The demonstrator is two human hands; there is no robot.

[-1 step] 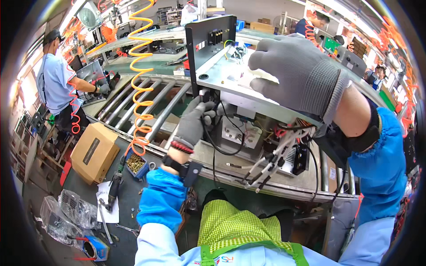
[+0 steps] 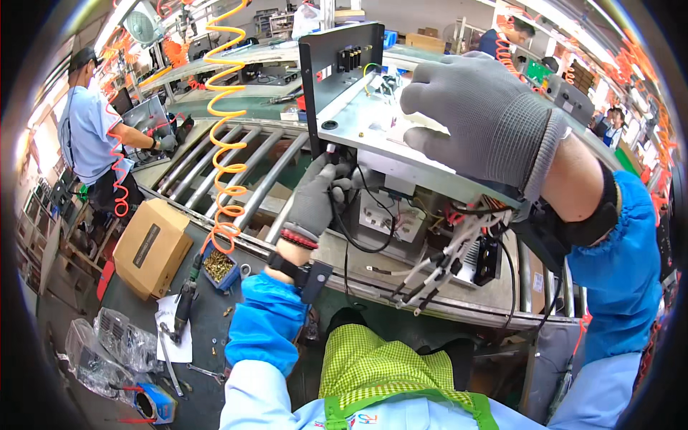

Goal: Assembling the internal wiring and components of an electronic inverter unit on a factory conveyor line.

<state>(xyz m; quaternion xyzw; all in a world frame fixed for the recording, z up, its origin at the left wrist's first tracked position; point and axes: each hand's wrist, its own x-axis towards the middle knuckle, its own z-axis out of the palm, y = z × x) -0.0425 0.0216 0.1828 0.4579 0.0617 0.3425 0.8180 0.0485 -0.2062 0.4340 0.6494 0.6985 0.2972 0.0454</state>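
The right hand [image 2: 487, 122] in a grey glove presses on top of a tilted metal box [image 2: 373, 122]. The left hand [image 2: 319, 197] grips its lower edge, above the rollers [image 2: 265, 179].

A cardboard box [image 2: 152, 247] lies beside the orange coiled hose [image 2: 226, 129] (a co-worker [image 2: 89, 136] stands beyond).

Left hand [image 2: 319, 193] curled in a grip — right hand [image 2: 480, 118] pressed flat, fingers bent.

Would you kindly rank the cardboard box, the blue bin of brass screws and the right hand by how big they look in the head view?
1. Right hand, largest, though it is nearest the camera, which inflates it.
2. Cardboard box.
3. Blue bin of brass screws, clearly smallest.
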